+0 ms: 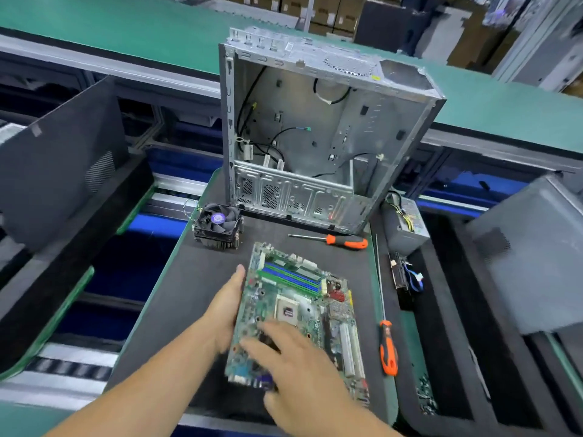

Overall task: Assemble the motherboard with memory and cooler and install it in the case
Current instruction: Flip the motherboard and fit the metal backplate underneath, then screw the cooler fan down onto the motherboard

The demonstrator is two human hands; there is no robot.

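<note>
A green motherboard (303,313) lies on the black mat (189,279), with memory sticks (291,276) seated in the blue slots at its far end and the CPU socket (288,312) bare. My left hand (225,310) lies along the board's left edge, fingers straight. My right hand (295,354) hovers over or touches the board's near half with fingers spread; it is blurred. The fan cooler (218,224) stands on the mat to the far left of the board. The open metal case (315,130) stands behind, its inside facing me with loose cables.
One orange-handled screwdriver (345,241) lies in front of the case, another (388,348) right of the board. A power supply (407,225) and a cable bundle (407,277) sit at the right. Dark side panels (60,162) lean at the left; a grey case (533,250) stands at the right.
</note>
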